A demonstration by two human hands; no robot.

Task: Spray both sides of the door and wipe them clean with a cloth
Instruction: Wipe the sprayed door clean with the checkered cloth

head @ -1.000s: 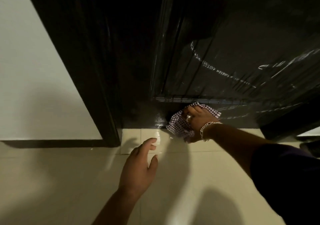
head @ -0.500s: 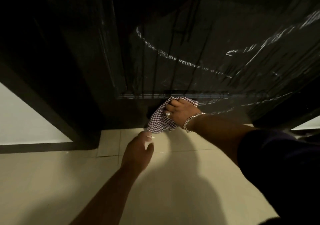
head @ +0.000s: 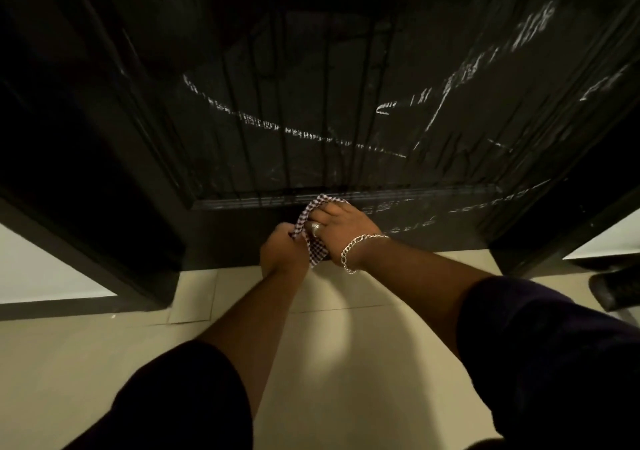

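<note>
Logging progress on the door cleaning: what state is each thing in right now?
door: streaked with wet marks, bottom rail being wiped
checked cloth: bunched against the door's bottom rail, held by both hands
left hand: pinching the cloth's edge
right hand: holding the cloth against the door

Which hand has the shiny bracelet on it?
The right hand, the one pressing the checked cloth against the bottom of the dark door. A silver chain bracelet circles its wrist. The left hand, pinching the cloth's edge, wears none.
</note>
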